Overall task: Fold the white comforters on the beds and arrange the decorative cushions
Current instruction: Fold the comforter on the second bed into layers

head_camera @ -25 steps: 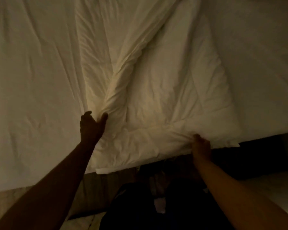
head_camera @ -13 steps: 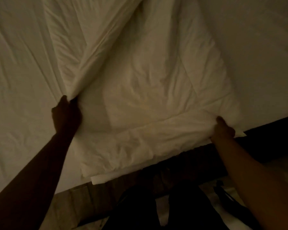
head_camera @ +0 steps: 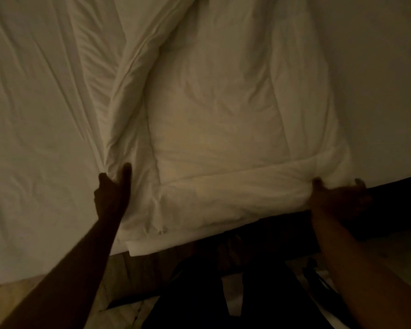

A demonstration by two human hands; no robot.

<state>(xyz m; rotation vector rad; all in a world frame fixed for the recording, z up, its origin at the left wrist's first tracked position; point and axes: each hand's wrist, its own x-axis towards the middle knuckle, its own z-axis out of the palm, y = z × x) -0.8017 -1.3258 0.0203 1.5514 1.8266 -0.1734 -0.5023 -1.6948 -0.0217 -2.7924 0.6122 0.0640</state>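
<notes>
A white comforter lies in a long folded strip down the middle of the bed, its near end overhanging the bed's edge. My left hand rests at the strip's left fold, thumb and fingers spread against the bunched fabric. My right hand is at the near right corner of the comforter, blurred, with fingers curled under the fabric's edge. No cushions are in view.
The white bed sheet spreads wrinkled to the left and smooth to the right. Below the bed edge lie a dark bed base, pale floor and my dark-clothed legs. The room is dim.
My left hand went out to the left with the fold, then came back toward the middle and loosened. My right hand slid right along the near edge to the corner.
</notes>
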